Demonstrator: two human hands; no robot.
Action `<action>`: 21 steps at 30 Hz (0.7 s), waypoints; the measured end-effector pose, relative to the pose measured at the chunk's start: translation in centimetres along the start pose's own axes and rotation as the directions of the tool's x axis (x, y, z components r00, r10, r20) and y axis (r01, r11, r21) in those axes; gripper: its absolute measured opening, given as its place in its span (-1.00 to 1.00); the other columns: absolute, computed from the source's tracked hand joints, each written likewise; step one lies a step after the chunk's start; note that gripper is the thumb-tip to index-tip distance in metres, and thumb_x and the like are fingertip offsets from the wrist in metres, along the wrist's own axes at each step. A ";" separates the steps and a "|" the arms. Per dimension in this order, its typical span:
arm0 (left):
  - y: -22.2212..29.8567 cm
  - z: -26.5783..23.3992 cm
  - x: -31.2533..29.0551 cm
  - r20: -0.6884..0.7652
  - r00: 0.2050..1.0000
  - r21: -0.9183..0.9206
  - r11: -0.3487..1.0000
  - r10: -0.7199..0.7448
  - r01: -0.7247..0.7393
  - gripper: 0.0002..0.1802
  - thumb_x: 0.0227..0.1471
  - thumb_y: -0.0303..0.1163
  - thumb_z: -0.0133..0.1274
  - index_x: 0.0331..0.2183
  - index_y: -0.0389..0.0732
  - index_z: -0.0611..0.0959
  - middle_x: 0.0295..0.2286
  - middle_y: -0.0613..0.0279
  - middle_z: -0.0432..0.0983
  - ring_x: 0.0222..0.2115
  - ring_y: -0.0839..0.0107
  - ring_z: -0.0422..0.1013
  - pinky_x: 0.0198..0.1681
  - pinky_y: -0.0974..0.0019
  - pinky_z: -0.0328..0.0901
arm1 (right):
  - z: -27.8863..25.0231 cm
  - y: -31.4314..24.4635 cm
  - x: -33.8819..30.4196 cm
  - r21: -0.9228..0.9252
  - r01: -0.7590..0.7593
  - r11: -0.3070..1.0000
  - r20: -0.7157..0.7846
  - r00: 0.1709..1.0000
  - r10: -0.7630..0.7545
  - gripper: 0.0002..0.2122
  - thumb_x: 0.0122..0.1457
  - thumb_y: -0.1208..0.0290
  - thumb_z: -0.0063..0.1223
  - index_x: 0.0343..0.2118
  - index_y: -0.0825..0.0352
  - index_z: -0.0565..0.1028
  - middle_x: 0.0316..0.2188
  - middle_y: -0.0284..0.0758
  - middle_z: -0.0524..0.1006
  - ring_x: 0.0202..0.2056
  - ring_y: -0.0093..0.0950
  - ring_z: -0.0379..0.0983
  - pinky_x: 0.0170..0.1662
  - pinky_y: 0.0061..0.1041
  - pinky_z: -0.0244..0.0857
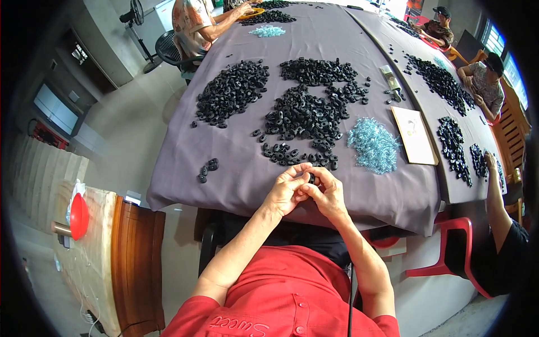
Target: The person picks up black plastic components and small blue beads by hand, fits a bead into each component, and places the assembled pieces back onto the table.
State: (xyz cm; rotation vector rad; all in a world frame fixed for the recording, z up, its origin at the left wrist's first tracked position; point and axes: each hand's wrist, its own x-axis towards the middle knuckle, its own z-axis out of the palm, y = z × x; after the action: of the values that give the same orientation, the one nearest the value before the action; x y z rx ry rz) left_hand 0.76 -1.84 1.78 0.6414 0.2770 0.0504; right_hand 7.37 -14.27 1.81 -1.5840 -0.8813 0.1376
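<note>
At the table's near edge, my left hand [285, 190] and my right hand [327, 195] meet, fingers bent and pinched together. Between them is a small black plastic part [311, 178], mostly covered by the fingertips. Just beyond my hands lies a loose row of similar black parts [286, 153], in front of a large heap of black parts [306, 115]. To the right of that heap is a pile of small, clear bluish pieces [373, 145], too fine to make out singly. A few black parts [208, 168] lie apart at the left.
A grey cloth [185, 146] covers the table. Another black heap [233, 92] lies farther left. A flat pale board [414, 136] rests right of the bluish pile. Several people work around the table; one person's hand [490, 162] reaches in at right beside a red chair [457, 224].
</note>
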 end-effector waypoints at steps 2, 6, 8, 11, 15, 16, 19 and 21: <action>0.0 0.0 0.1 0.003 1.000 0.004 1.000 0.006 -0.006 -0.74 0.08 -0.51 -0.06 -0.14 -0.21 0.45 -0.58 0.45 0.29 -0.67 0.69 0.16 -0.69 0.62 0.08 | 0.0 0.0 0.0 0.008 -0.006 1.000 0.003 1.000 0.006 -0.69 -0.08 0.48 0.20 -0.21 0.33 0.45 -0.50 -0.40 0.35 -0.53 -0.63 0.19 -0.47 -0.67 0.23; -0.3 -0.3 0.2 0.008 1.000 0.007 1.000 0.011 -0.011 -0.75 0.08 -0.49 -0.05 -0.14 -0.21 0.45 -0.58 0.45 0.29 -0.67 0.69 0.15 -0.69 0.62 0.07 | 0.1 -0.3 -0.1 0.011 -0.009 1.000 0.009 1.000 0.009 -0.70 -0.06 0.49 0.16 -0.20 0.34 0.44 -0.45 -0.37 0.37 -0.54 -0.60 0.20 -0.48 -0.64 0.23; -0.3 -0.4 0.2 0.004 1.000 0.003 1.000 0.007 -0.007 -0.75 0.09 -0.48 -0.05 -0.14 -0.20 0.45 -0.58 0.45 0.28 -0.67 0.69 0.15 -0.69 0.63 0.06 | 0.2 -0.1 -0.2 -0.004 -0.008 1.000 0.006 1.000 0.008 -0.70 -0.05 0.49 0.15 -0.20 0.35 0.44 -0.44 -0.36 0.38 -0.55 -0.59 0.21 -0.48 -0.63 0.23; -0.4 -0.6 0.4 0.010 1.000 0.001 1.000 0.011 -0.011 -0.75 0.09 -0.46 -0.05 -0.14 -0.20 0.44 -0.59 0.45 0.28 -0.68 0.70 0.14 -0.70 0.63 0.06 | 0.3 -0.1 -0.1 -0.030 0.008 1.000 0.000 1.000 -0.008 -0.71 -0.04 0.48 0.14 -0.21 0.35 0.44 -0.42 -0.35 0.39 -0.56 -0.57 0.22 -0.48 -0.61 0.22; -0.2 -0.4 0.4 0.001 1.000 0.011 1.000 0.006 -0.006 -0.75 0.10 -0.45 -0.05 -0.14 -0.19 0.44 -0.59 0.45 0.28 -0.68 0.71 0.14 -0.70 0.63 0.06 | 0.3 -0.3 0.0 -0.028 0.022 0.999 -0.017 1.000 -0.022 -0.72 -0.04 0.48 0.13 -0.22 0.37 0.43 -0.39 -0.34 0.41 -0.56 -0.57 0.22 -0.48 -0.60 0.23; -0.2 -0.4 0.4 0.001 1.000 0.013 1.000 0.005 -0.005 -0.75 0.10 -0.45 -0.05 -0.14 -0.19 0.44 -0.59 0.45 0.28 -0.68 0.71 0.14 -0.70 0.63 0.06 | 0.3 -0.3 -0.1 -0.027 0.021 0.999 -0.018 1.000 -0.021 -0.72 -0.04 0.48 0.13 -0.22 0.37 0.43 -0.39 -0.34 0.41 -0.56 -0.57 0.22 -0.48 -0.60 0.23; -0.3 -0.5 0.4 0.011 1.000 0.022 1.000 0.011 -0.011 -0.75 0.10 -0.45 -0.05 -0.13 -0.18 0.43 -0.59 0.45 0.29 -0.68 0.71 0.14 -0.70 0.64 0.06 | 0.3 -0.4 -0.1 -0.032 0.016 0.999 -0.012 1.000 -0.016 -0.73 -0.04 0.48 0.13 -0.23 0.38 0.44 -0.38 -0.33 0.41 -0.57 -0.57 0.22 -0.48 -0.61 0.23; -0.4 -0.9 0.5 0.042 0.999 -0.044 0.999 0.015 -0.013 -0.72 0.04 -0.54 -0.02 -0.15 -0.20 0.43 -0.54 0.41 0.39 -0.68 0.69 0.20 -0.72 0.64 0.11 | 0.4 -0.4 -0.1 -0.019 0.005 1.000 -0.008 1.000 -0.005 -0.74 -0.03 0.48 0.13 -0.24 0.38 0.44 -0.37 -0.33 0.42 -0.57 -0.58 0.21 -0.48 -0.62 0.23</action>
State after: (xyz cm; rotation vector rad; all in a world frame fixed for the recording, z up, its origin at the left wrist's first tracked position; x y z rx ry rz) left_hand 0.98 -1.57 0.73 0.6002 0.2295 0.0562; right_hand 6.88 -14.09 2.06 -1.5987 -0.8827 0.1190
